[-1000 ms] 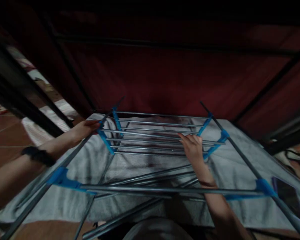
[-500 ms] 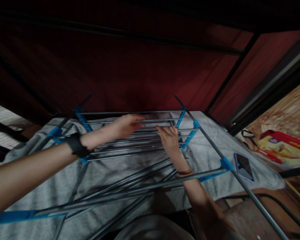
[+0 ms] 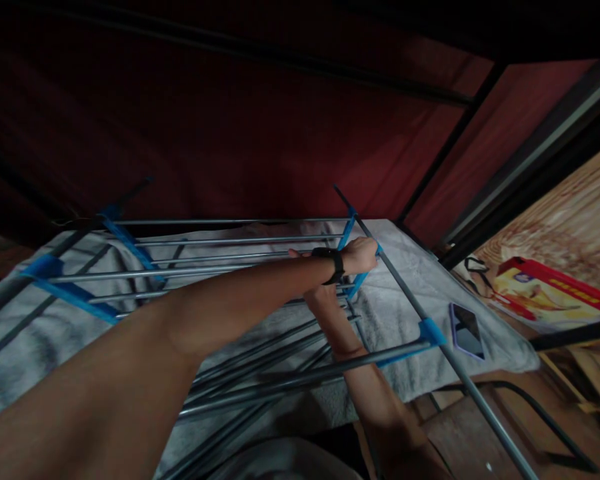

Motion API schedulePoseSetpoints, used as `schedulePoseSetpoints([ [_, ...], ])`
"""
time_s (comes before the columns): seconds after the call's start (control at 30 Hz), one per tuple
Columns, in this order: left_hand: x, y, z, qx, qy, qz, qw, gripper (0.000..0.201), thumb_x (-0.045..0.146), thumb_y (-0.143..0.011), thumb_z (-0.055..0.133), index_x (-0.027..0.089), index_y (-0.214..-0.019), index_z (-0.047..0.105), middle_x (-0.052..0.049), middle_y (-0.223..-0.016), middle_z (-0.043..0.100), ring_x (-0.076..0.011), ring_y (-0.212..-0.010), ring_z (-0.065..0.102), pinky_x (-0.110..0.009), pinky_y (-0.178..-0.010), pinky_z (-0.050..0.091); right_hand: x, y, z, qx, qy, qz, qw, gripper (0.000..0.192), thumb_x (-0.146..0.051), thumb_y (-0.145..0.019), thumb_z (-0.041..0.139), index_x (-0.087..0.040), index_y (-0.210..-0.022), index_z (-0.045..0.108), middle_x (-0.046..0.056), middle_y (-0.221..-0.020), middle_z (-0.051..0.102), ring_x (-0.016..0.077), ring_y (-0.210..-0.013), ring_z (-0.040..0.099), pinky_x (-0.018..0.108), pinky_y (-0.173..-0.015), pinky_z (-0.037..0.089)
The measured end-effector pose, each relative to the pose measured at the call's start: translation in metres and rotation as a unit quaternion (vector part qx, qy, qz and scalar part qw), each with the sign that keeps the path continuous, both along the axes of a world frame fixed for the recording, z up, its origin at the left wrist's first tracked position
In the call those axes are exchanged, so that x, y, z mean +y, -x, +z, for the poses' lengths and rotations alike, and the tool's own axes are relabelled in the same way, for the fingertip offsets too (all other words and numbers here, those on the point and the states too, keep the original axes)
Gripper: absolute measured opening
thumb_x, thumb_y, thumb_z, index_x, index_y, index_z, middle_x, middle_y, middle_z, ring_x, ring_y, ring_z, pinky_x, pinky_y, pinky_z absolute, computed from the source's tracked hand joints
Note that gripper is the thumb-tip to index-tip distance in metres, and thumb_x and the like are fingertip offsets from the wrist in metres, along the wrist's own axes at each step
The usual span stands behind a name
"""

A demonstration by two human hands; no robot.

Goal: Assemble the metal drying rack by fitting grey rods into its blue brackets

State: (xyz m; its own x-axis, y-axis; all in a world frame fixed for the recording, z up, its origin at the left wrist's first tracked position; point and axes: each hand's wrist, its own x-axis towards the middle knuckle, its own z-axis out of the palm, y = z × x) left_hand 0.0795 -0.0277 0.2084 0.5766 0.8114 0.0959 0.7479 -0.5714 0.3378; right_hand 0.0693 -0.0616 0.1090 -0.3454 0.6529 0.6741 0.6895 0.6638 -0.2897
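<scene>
We see the drying rack [image 3: 230, 267] lying across the grey towel [image 3: 415, 280]. Our left hand [image 3: 361, 255] crosses over and grips the rack's right side rail, closed. Our right hand [image 3: 320, 293] sits beneath that forearm, grip hidden.

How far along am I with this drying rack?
Done: the drying rack lies on the grey towel. In hand: your left hand grips its right side rail; your right hand sits mostly hidden beneath that arm. Left: the rods underneath lie crossed and loose.
</scene>
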Motion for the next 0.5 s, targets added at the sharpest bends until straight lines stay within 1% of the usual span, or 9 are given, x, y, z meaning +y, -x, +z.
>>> schedulePoseSetpoints([
  [0.07, 0.005, -0.005, -0.006, -0.035, 0.004, 0.031, 0.999, 0.019, 0.026, -0.085, 0.063, 0.012, -0.096, 0.069, -0.013, -0.102, 0.072, -0.0249, -0.102, 0.068, -0.030, -0.086, 0.053, -0.002, 0.000, 0.000, -0.016, -0.029, 0.007, 0.999, 0.041, -0.018, -0.099, 0.041, -0.019, -0.132, 0.063, 0.007, -0.111, 0.073, 0.0203, -0.114, 0.061, 0.040, -0.113, 0.041],
  [0.13, 0.007, -0.004, -0.014, -0.066, 0.012, 0.040, 0.997, 0.023, 0.031, -0.086, 0.064, 0.013, -0.100, 0.068, -0.012, -0.106, 0.071, -0.0249, -0.104, 0.067, -0.031, -0.087, 0.052, -0.007, 0.000, -0.002, -0.040, -0.050, 0.015, 0.998, 0.041, -0.017, -0.099, 0.039, -0.019, -0.131, 0.064, 0.007, -0.119, 0.070, 0.0205, -0.121, 0.058, 0.041, -0.116, 0.038],
  [0.2, 0.009, -0.002, -0.020, -0.078, 0.030, 0.045, 0.995, 0.026, 0.035, -0.085, 0.066, 0.013, -0.099, 0.067, -0.012, -0.104, 0.071, -0.0250, -0.101, 0.067, -0.031, -0.085, 0.052, -0.016, -0.003, -0.010, -0.071, -0.058, 0.022, 0.996, 0.041, -0.015, -0.097, 0.039, -0.021, -0.128, 0.065, 0.007, -0.120, 0.070, 0.0208, -0.125, 0.055, 0.042, -0.115, 0.039],
  [0.27, 0.010, -0.001, -0.022, -0.079, 0.046, 0.059, 0.994, 0.028, 0.038, -0.083, 0.067, 0.014, -0.097, 0.067, -0.011, -0.100, 0.071, -0.0252, -0.098, 0.068, -0.031, -0.082, 0.052, -0.030, -0.012, -0.024, -0.077, -0.054, 0.014, 0.995, 0.041, -0.013, -0.095, 0.040, -0.025, -0.121, 0.069, 0.007, -0.116, 0.070, 0.0215, -0.122, 0.057, 0.043, -0.110, 0.044],
  [0.33, 0.010, -0.001, -0.022, -0.080, 0.050, 0.069, 0.993, 0.029, 0.040, -0.083, 0.067, 0.014, -0.096, 0.068, -0.012, -0.097, 0.071, -0.0255, -0.096, 0.068, -0.031, -0.080, 0.052, -0.043, -0.029, -0.042, -0.018, -0.060, -0.017, 0.998, 0.038, -0.012, -0.093, 0.043, -0.028, -0.110, 0.072, 0.008, -0.115, 0.069, 0.0230, -0.117, 0.059, 0.045, -0.104, 0.048],
  [0.4, 0.008, -0.003, -0.019, -0.079, 0.053, 0.074, 0.993, 0.029, 0.041, -0.084, 0.066, 0.014, -0.094, 0.069, -0.012, -0.094, 0.071, -0.0253, -0.094, 0.068, -0.031, -0.078, 0.051, -0.049, -0.052, -0.058, 0.094, -0.072, -0.067, 0.991, 0.034, -0.013, -0.093, 0.043, -0.027, -0.106, 0.071, 0.009, -0.113, 0.067, 0.0237, -0.112, 0.061, 0.046, -0.098, 0.051],
  [0.43, 0.007, -0.004, -0.018, -0.078, 0.056, 0.078, 0.992, 0.029, 0.042, -0.084, 0.065, 0.014, -0.093, 0.069, -0.011, -0.093, 0.072, -0.0252, -0.094, 0.068, -0.030, -0.078, 0.051, -0.049, -0.064, -0.064, 0.161, -0.072, -0.099, 0.979, 0.032, -0.015, -0.094, 0.042, -0.025, -0.105, 0.070, 0.009, -0.110, 0.067, 0.0238, -0.109, 0.062, 0.046, -0.095, 0.052],
  [0.5, 0.003, -0.005, -0.016, -0.072, 0.061, 0.089, 0.992, 0.029, 0.042, -0.085, 0.065, 0.015, -0.093, 0.070, -0.011, -0.093, 0.072, -0.0246, -0.095, 0.069, -0.029, -0.078, 0.051, -0.042, -0.087, -0.067, 0.277, -0.050, -0.177, 0.943, 0.029, -0.021, -0.095, 0.041, -0.021, -0.110, 0.066, 0.011, -0.108, 0.065, 0.0242, -0.107, 0.061, 0.046, -0.092, 0.052],
])
